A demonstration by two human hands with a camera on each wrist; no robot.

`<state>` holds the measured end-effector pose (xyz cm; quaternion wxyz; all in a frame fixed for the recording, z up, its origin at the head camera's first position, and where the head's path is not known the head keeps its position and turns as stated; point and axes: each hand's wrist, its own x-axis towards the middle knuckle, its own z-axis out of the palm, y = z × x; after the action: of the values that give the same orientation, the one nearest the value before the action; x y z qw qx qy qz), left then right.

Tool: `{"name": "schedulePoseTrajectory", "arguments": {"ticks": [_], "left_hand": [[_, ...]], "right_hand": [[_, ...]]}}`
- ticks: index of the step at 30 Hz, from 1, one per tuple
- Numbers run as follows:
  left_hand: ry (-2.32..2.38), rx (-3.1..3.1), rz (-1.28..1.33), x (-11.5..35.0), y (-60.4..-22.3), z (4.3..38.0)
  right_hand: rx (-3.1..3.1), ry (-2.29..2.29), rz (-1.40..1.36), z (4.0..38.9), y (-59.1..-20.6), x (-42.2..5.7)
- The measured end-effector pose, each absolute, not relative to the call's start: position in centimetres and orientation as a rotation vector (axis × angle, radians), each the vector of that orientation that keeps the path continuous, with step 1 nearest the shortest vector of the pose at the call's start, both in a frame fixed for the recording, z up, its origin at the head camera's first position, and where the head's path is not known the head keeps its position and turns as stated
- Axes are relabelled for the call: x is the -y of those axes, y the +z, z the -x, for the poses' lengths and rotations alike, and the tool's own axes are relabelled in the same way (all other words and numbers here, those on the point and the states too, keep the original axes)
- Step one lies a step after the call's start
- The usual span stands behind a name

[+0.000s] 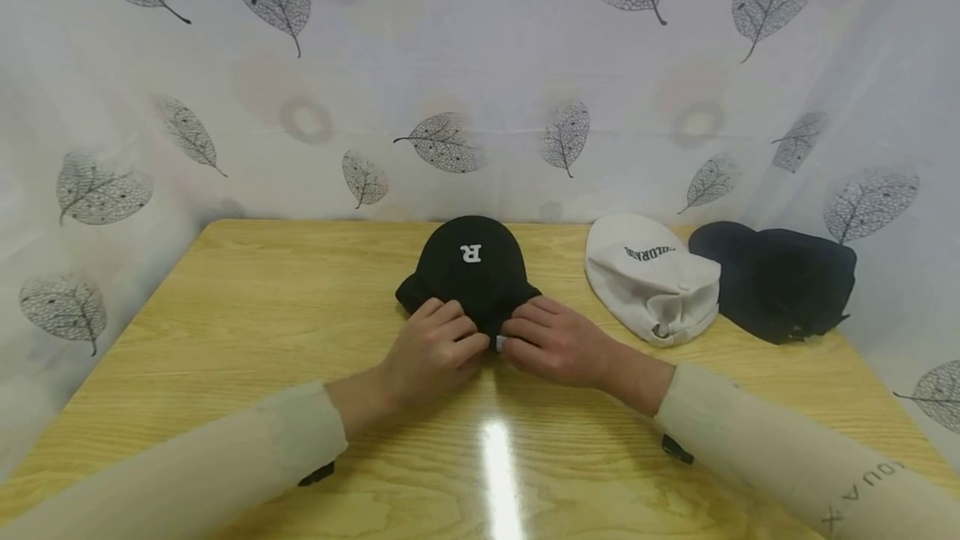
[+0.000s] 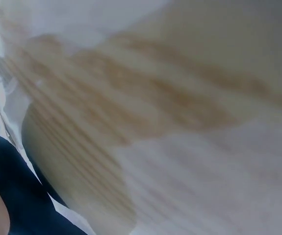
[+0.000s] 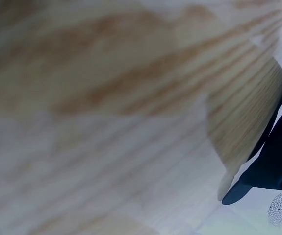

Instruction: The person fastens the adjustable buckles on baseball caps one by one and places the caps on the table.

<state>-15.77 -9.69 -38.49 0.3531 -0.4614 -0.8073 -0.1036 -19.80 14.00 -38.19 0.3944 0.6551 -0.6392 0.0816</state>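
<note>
A black cap (image 1: pixel 472 273) with a raised white letter R lies near the middle of the wooden table, its rounded crown toward the back. My left hand (image 1: pixel 437 348) grips the cap's near edge left of its middle, fingers curled over the fabric. Close beside it, my right hand (image 1: pixel 558 344) holds the same edge on the right, and a small pale tag shows between the two. Parts of the cap under the fingers are hidden. Dark cap fabric (image 2: pixel 13 181) enters the left wrist view at lower left; in the right wrist view, the dark cap (image 3: pixel 275 156) appears at the right edge.
To the right lies a white cap (image 1: pixel 645 273) with dark lettering. A dark navy or black cap (image 1: pixel 787 282) sits beyond it near the table's right edge. Behind the wooden table (image 1: pixel 285 273) hangs a pale curtain (image 1: pixel 480 48) with a leaf print.
</note>
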Motion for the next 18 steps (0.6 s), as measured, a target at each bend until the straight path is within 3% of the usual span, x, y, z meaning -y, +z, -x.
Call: {"name": "schedulePoseTrajectory", "arguments": {"ticks": [18], "left_hand": [[-0.279, 2.058, 1.208, 9.54, -38.31, 15.67]], "right_hand": [[1.625, 0.194, -1.648, 19.73, -38.05, -13.99]]}}
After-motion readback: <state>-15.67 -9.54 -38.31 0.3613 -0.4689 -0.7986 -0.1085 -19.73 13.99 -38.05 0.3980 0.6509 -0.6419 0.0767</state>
